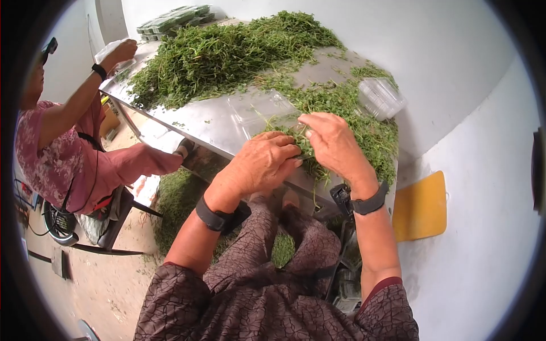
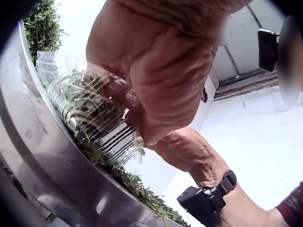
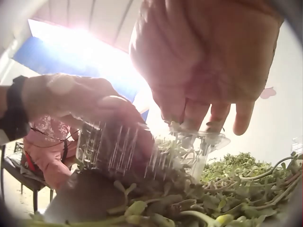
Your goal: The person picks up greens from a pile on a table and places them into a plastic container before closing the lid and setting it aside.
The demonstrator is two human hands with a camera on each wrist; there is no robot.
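A clear plastic clamshell container (image 2: 97,111) with ribbed walls sits at the near table edge, leafy green stems (image 2: 78,90) inside it. Its transparent lid (image 1: 261,112) lies folded back on the metal table. My left hand (image 1: 261,162) holds the container from the left, fingers bent over the wall and thumb near the front. From the opposite side my right hand (image 1: 338,145) reaches down to the rim. In the right wrist view its fingers (image 3: 244,116) are fairly straight, some dipping into the container; their tips are partly hidden by plastic and greens.
A big heap of greens (image 1: 227,57) covers the back of the metal table (image 1: 199,122). Nested clear containers (image 1: 380,98) stand at the right, stacked filled packs (image 1: 173,23) at the back. Another person (image 1: 62,142) sits at the left. A yellow board (image 1: 421,207) leans against the wall.
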